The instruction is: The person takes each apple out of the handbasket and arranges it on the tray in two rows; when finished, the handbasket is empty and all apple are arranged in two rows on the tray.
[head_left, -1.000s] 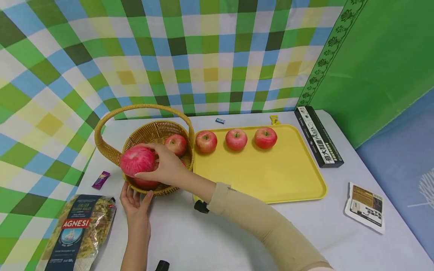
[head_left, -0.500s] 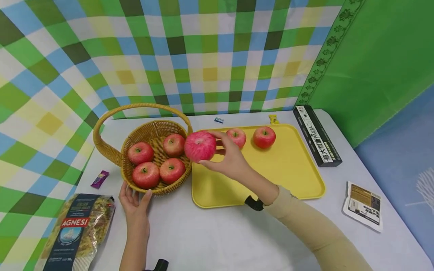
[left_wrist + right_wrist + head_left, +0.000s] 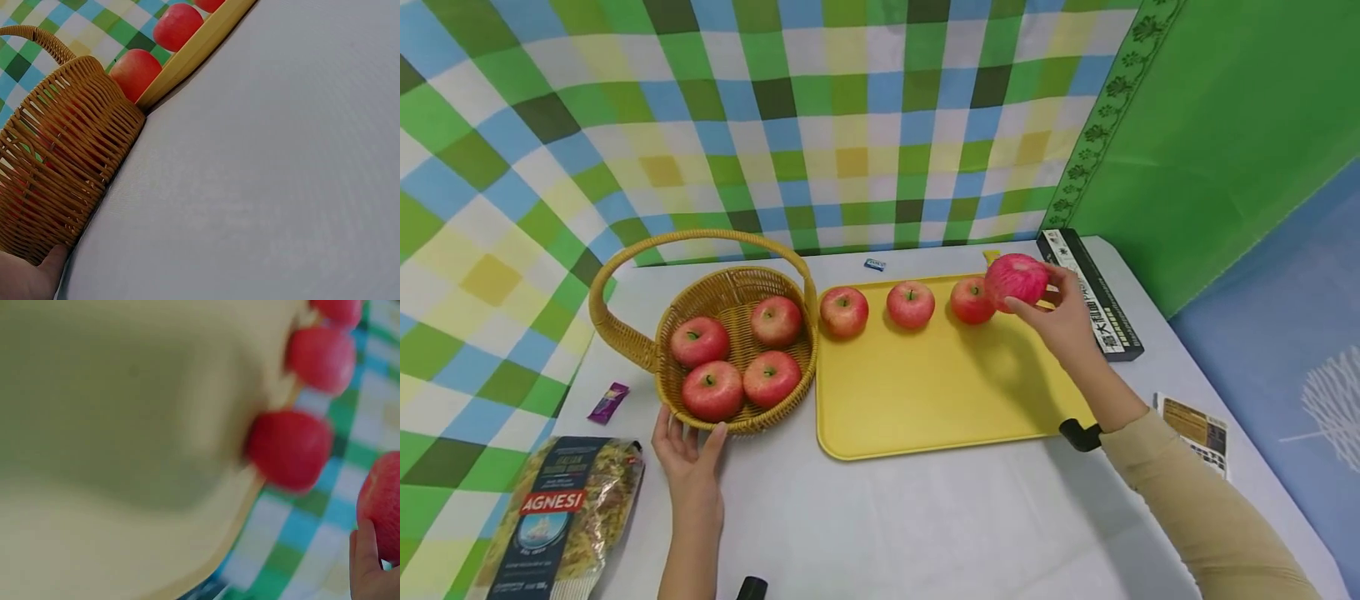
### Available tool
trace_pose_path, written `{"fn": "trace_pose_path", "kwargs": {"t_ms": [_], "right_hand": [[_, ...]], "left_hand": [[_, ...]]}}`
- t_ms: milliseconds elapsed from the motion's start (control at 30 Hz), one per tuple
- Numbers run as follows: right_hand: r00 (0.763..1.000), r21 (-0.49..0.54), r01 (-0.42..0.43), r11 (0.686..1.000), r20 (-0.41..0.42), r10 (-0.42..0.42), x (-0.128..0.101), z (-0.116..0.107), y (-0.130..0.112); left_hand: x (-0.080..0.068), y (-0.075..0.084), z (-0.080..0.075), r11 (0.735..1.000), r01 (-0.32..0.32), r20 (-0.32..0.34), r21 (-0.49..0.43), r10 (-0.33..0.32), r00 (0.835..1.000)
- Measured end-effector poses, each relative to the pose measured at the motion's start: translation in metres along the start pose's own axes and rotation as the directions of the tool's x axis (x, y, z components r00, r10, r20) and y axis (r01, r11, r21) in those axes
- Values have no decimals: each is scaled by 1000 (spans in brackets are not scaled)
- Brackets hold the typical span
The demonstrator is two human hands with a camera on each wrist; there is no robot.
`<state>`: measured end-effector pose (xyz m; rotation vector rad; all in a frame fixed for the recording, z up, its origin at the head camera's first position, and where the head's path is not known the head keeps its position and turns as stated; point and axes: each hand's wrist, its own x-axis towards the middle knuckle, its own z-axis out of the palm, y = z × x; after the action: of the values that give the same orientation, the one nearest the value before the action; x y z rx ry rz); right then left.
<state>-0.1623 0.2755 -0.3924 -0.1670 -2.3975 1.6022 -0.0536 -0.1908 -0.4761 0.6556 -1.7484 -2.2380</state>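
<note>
My right hand grips a red apple between thumb and fingers. It is above the far right part of the yellow tray, overlapping another apple in the head view. Two more apples, one at left and one in the middle, sit along the tray's far edge. My left hand rests against the near side of a wicker basket, thumb and fingers spread along its wall. Several apples lie inside, including one at the front. The left wrist view shows the thumb at the basket's base.
A pasta bag lies at front left, with a purple wrapped sweet behind it. Beyond the tray are a blue wrapped sweet and a yellow one. A black pasta box and a flat packet lie at right.
My right hand has carried the apple out from over the basket, rightward across the tray to its far right. My left hand has stayed at the basket.
</note>
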Motion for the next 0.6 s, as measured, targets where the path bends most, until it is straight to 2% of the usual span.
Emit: {"fn": "trace_pose_path", "kwargs": {"t_ms": [167,267,433,600], "right_hand": [[995,-145,-61,987,-86,49,19,-26,26],[995,-208,-86,974,-70,73,27,-29,40],[991,-253,-133,958,-45,126,35,-27,59],[991,-306,-136,942,-31,133,42,-23,70]], "left_hand": [[-1,2,1,1000,-3,3,-15,4,1000],[-1,2,1,999,-1,4,-32,1,1000],[-2,2,2,999,9,-5,-43,-9,1000],[-1,1,2,1000,10,-10,-28,-10,1000]]}}
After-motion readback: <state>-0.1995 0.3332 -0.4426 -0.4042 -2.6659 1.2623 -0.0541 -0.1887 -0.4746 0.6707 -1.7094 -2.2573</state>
